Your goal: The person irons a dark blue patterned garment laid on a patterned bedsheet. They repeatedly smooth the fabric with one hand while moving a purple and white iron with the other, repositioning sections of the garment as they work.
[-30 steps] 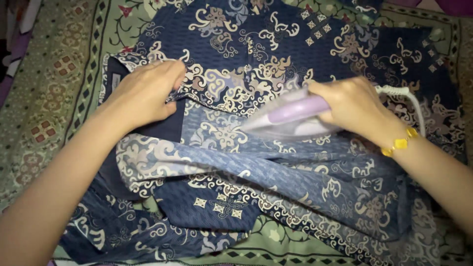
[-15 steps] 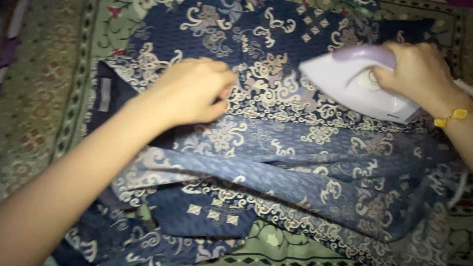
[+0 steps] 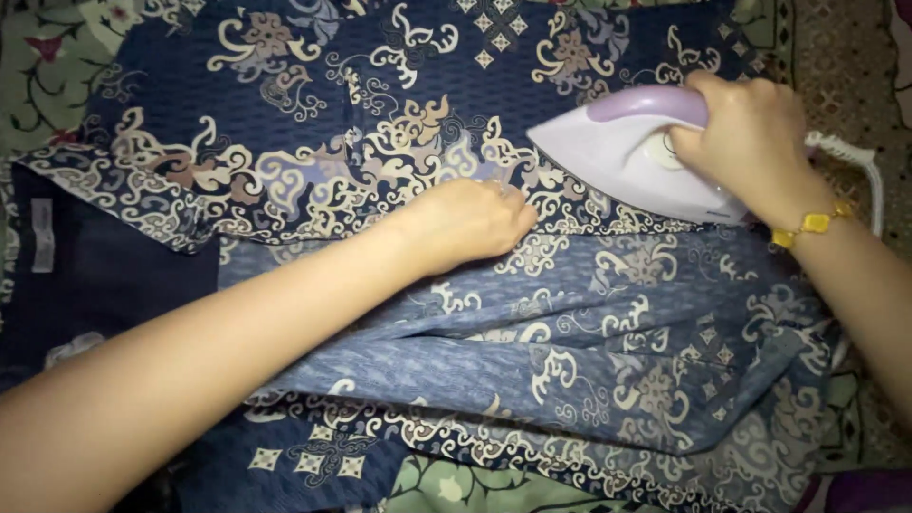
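A dark blue batik shirt (image 3: 313, 85) with cream and tan scrollwork is spread over most of the frame, lying on a green patterned cloth (image 3: 456, 480) that peeks out at the upper left corner and along the bottom edge. Toward the lower half the garment is folded back on itself, showing its paler, washed-out reverse side in a broad band running from the centre to the lower right.

The right hand (image 3: 750, 142), in the upper right of the frame, is wrapped firmly around the lilac handle of a white and lilac clothes iron (image 3: 617, 152). The iron sits flat on the shirt with its pointed nose aimed toward the centre-left. A gold bracelet (image 3: 807, 225) with square links circles the right wrist, and the iron's white cord (image 3: 855, 157) curls away just behind the hand near the right edge.

The left hand (image 3: 465, 223) reaches in from the lower left, its forearm crossing the frame diagonally. It lies palm down on the fabric at centre, fingers curled and pressing on the shirt along the line where the dark face meets the paler reverse, near the iron's tip but not touching it. Whether it pinches the cloth or merely presses it flat, I cannot tell.

At the far left, a small pale label (image 3: 42, 236) shows on the plain dark inner panel of the shirt.
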